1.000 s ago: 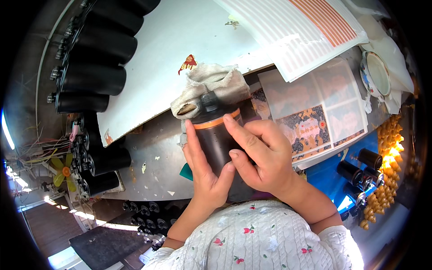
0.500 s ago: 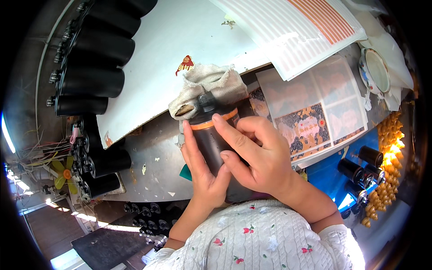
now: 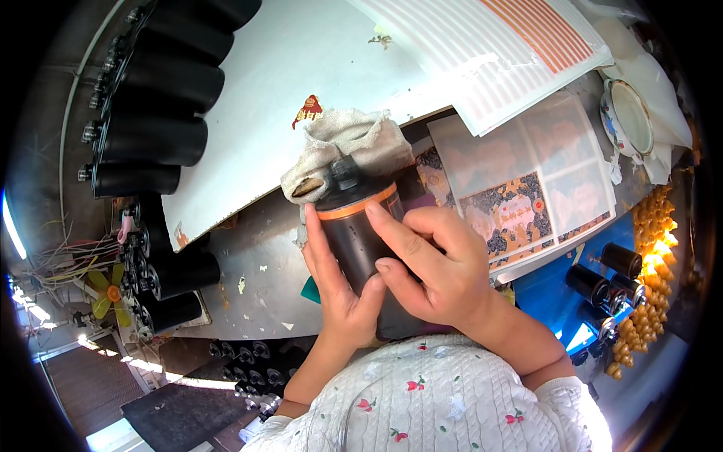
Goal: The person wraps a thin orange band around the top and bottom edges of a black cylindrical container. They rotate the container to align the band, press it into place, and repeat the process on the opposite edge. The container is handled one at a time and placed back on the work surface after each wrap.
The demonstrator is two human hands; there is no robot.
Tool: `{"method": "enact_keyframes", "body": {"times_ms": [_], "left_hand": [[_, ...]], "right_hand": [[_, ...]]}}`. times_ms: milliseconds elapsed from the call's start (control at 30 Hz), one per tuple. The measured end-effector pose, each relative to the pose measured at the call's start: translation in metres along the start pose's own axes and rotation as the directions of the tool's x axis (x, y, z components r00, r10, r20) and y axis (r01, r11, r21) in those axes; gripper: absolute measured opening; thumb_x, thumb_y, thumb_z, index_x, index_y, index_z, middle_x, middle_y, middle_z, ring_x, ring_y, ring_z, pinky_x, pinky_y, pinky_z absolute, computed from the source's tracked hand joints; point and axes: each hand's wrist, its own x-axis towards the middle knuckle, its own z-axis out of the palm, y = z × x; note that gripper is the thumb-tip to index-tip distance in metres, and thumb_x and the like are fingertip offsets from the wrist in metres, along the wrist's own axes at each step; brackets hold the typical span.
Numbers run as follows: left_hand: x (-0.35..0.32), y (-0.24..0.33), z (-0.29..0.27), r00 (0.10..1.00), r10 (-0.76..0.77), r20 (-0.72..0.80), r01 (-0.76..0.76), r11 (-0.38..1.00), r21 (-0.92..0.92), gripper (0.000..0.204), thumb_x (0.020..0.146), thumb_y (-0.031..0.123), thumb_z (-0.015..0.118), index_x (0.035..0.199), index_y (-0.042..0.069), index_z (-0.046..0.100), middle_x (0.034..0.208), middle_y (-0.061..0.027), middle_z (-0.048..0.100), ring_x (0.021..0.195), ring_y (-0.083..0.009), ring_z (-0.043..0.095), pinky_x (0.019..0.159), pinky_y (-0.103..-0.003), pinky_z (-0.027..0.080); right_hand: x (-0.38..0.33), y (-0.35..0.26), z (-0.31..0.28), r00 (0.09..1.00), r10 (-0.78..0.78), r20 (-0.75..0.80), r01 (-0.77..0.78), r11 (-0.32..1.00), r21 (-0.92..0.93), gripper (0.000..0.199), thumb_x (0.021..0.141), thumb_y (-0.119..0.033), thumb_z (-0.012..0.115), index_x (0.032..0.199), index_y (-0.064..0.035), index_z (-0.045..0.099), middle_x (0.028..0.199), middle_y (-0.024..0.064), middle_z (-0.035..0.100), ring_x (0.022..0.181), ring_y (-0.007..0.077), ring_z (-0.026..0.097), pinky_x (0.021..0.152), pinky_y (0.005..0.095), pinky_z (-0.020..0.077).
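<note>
A black bottle (image 3: 355, 242) lies in front of me, its narrow neck pointing away against a crumpled grey-white cloth (image 3: 361, 134). Around its shoulder runs an orange band (image 3: 341, 212). My left hand (image 3: 340, 305) grips the left side, with the fingers along the wall and a fingertip near the band. From the right, my right hand (image 3: 450, 275) holds the bottle too: the index fingertip rests at the band and the thumb presses lower on the wall. The bottle's near end is partly hidden by my hands and by glare-free shadow near my shirt.
Right of the bottle lie printed decal sheets (image 3: 561, 158), with an orange-striped sheet (image 3: 520, 45) beyond. An enamel bowl (image 3: 631, 117) stands far right. Black bottles (image 3: 154, 139) line the white board (image 3: 256, 98) at left; more lie on a blue surface (image 3: 546, 279) beside gold pieces (image 3: 654, 264).
My right index fingertip has shifted slightly right along the orange band, uncovering more of it. The right hand has moved a little right; the left hand stays almost in place.
</note>
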Motion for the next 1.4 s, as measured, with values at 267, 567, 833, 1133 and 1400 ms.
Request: {"method": "enact_keyframes", "body": {"times_ms": [267, 567, 833, 1133, 1400], "left_hand": [[-0.001, -0.007, 0.002, 1.000, -0.007, -0.027, 0.006, 0.999, -0.044, 0.104, 0.086, 0.038, 0.066, 0.160, -0.003, 0.005, 0.138, -0.0206, 0.036, 0.123, -0.0317, 0.039, 0.109, -0.044, 0.030], [0.000, -0.010, 0.005, 0.997, -0.040, -0.068, 0.032, 0.991, -0.126, 0.105, 0.086, 0.044, 0.067, 0.160, -0.002, 0.008, 0.139, -0.0201, 0.036, 0.127, -0.0317, 0.038, 0.111, -0.046, 0.028], [-0.003, -0.004, 0.001, 0.999, 0.011, -0.048, -0.011, 1.000, -0.004, 0.098, 0.088, 0.039, 0.065, 0.159, -0.005, 0.013, 0.146, -0.0224, 0.038, 0.125, -0.0320, 0.039, 0.112, -0.045, 0.025], [-0.001, 0.009, -0.010, 0.990, 0.134, 0.032, -0.138, 0.952, 0.274, 0.082, 0.085, 0.023, 0.062, 0.153, -0.009, 0.031, 0.145, -0.0234, 0.048, 0.130, -0.0389, 0.041, 0.116, -0.053, 0.017], [0.014, 0.026, -0.011, 0.962, 0.264, 0.070, -0.263, 0.823, 0.503, 0.066, 0.082, 0.022, 0.060, 0.145, 0.003, 0.054, 0.141, -0.0179, 0.053, 0.143, -0.0430, 0.034, 0.118, -0.063, -0.009]], "right_hand": [[-0.002, 0.001, 0.002, 1.000, 0.009, -0.023, -0.008, 1.000, 0.013, 0.056, 0.077, -0.011, 0.074, 0.133, -0.0068, 0.067, 0.094, 0.0068, 0.060, 0.074, 0.0199, 0.061, 0.061, 0.0303, 0.0519], [0.003, -0.002, -0.001, 0.999, 0.047, 0.021, -0.048, 0.997, 0.056, 0.062, 0.077, -0.011, 0.076, 0.137, -0.0040, 0.063, 0.104, 0.0089, 0.059, 0.077, 0.0196, 0.059, 0.063, 0.0291, 0.0512], [-0.002, 0.001, -0.001, 0.995, 0.062, -0.074, -0.058, 0.997, 0.057, 0.065, 0.079, -0.009, 0.075, 0.140, -0.0004, 0.058, 0.105, 0.0109, 0.058, 0.080, 0.0216, 0.061, 0.064, 0.0301, 0.0529], [0.001, 0.001, -0.001, 0.995, 0.084, 0.058, -0.090, 0.990, 0.108, 0.065, 0.080, -0.006, 0.073, 0.143, -0.0072, 0.058, 0.108, 0.0099, 0.054, 0.076, 0.0184, 0.062, 0.064, 0.0286, 0.0527], [-0.009, 0.006, 0.002, 0.988, 0.153, -0.023, -0.145, 0.968, 0.206, 0.072, 0.084, -0.010, 0.070, 0.151, 0.0016, 0.044, 0.108, 0.0116, 0.054, 0.075, 0.0153, 0.050, 0.064, 0.0269, 0.0455]]}}
